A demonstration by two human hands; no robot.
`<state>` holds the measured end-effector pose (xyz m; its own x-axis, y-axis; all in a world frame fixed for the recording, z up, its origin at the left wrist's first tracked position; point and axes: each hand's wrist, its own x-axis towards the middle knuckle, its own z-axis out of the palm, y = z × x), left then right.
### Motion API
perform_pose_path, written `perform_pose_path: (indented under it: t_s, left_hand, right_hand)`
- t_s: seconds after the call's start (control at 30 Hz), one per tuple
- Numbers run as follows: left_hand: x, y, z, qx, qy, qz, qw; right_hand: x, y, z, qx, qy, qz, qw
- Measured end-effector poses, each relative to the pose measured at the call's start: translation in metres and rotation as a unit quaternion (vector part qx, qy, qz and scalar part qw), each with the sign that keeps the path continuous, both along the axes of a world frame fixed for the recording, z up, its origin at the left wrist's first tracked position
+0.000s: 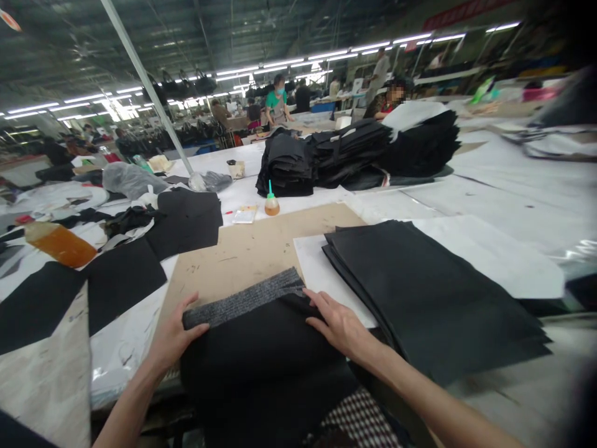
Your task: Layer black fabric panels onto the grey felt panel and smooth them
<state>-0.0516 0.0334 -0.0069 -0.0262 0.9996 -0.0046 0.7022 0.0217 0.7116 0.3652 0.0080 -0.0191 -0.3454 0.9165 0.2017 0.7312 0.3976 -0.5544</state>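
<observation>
A black fabric panel [261,354] hangs over the table's front edge, with a grey speckled strip [247,300] along its far side. At the strip's left end, my left hand [180,330] grips the fabric between thumb and fingers. My right hand [333,320] pinches the panel near the strip's right end. Beneath the strip lies a tan board [252,249]. To the right of my right hand is a stack of black fabric panels [429,292], partly resting on white paper [321,267].
Behind the board stands a small bottle with a green nozzle [272,205]. Large black fabric bundles [345,155] lie farther back. At left are a bottle of amber liquid [60,242] and loose black pieces [124,280]. A slanted pole [149,87] rises there. Co-workers [277,102] are behind.
</observation>
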Motion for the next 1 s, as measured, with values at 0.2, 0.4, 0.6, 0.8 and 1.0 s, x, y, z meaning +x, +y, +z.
perform_pose_path:
  t_s: [0.2, 0.4, 0.6, 0.8, 1.0]
  left_hand:
    - [0.019, -0.039, 0.012, -0.08, -0.123, 0.032, 0.989]
    - [0.029, -0.046, 0.031, -0.143, -0.329, 0.113, 0.927]
    - [0.025, -0.031, 0.035, -0.013, -0.182, 0.216, 0.959]
    - [0.136, -0.03, 0.038, 0.156, 0.076, -0.121, 0.977]
    - [0.217, -0.011, -0.002, 0.193, 0.211, -0.147, 0.947]
  right_hand:
    - [0.028, -0.009, 0.005, -0.144, 0.067, -0.041, 0.987]
    - [0.023, -0.021, 0.019, 0.044, -0.009, -0.026, 0.999]
    - [0.002, -0.03, 0.012, 0.087, -0.05, 0.121, 0.988]
    - [0.003, -0.028, 0.006, 0.059, -0.01, 0.097, 0.993]
    - [0.007, -0.028, -0.003, 0.055, 0.007, 0.063, 0.996]
